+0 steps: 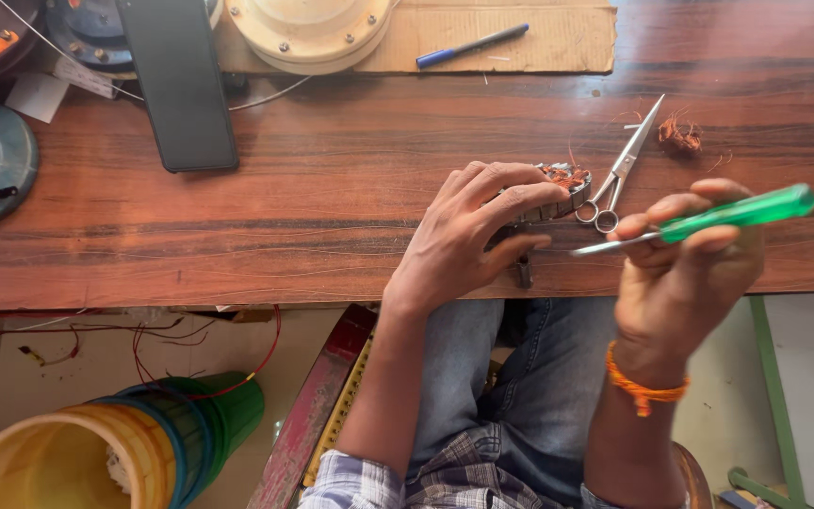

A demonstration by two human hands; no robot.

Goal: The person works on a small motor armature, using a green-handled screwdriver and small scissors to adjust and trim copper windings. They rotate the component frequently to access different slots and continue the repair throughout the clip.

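Left hand (468,236) palm down, fingers arched, grip pressed around metal stator (558,193) at tabletop (332,188) edge. Right hand (685,269) raised, grip pinching green-handled screwdriver (708,221), blade pointing left, beside scissors (619,170).

Green-handled screwdriver (737,213), orange wrist thread (643,386), blue pen (471,45), red-brown streaked table (284,207), plaid shirt (463,476).

head view, steeply downward, close over table edge (237,273)
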